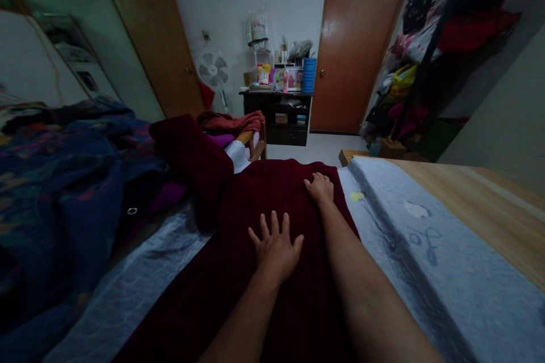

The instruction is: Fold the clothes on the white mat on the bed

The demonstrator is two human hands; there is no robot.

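A dark red cloth garment (255, 193) lies spread over the bed, and one part of it, perhaps a sleeve, is bunched up at its far left. My left hand (276, 247) rests flat on the middle of the garment with its fingers spread. Farther away, near the garment's right edge, my right hand (320, 187) lies palm down with its fingers stretched forward. Neither hand grips anything. The garment's near end runs out of view beneath my forearms.
Rumpled dark blue clothes (63, 181) are heaped on the left. A light patterned sheet (409, 227) covers the bed, with a wooden board (481, 193) along the right. Beyond stand a black cabinet (276, 119), a white fan (213, 71) and a closed door (357, 45). Bags hang at the right.
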